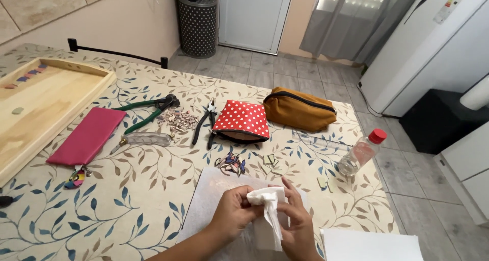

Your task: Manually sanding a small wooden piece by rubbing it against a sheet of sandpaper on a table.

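Head view, looking down at a table (127,210) covered with a leaf-patterned cloth. At the near edge, the left hand (233,213) and right hand (295,221) both pinch a crumpled white tissue (270,206) between curled fingers, holding it just above a pale sheet (209,205) lying on the table. Just beyond the hands lie small coloured pieces (232,164). Farther off, from left to right: a wooden tray (46,108), a pink pouch (87,136), green-handled pliers (147,110), black-handled pliers (205,124), a red polka-dot pouch (242,121) and a mustard pouch (299,109). At the right lies a clear bottle (361,153) with a red cap.
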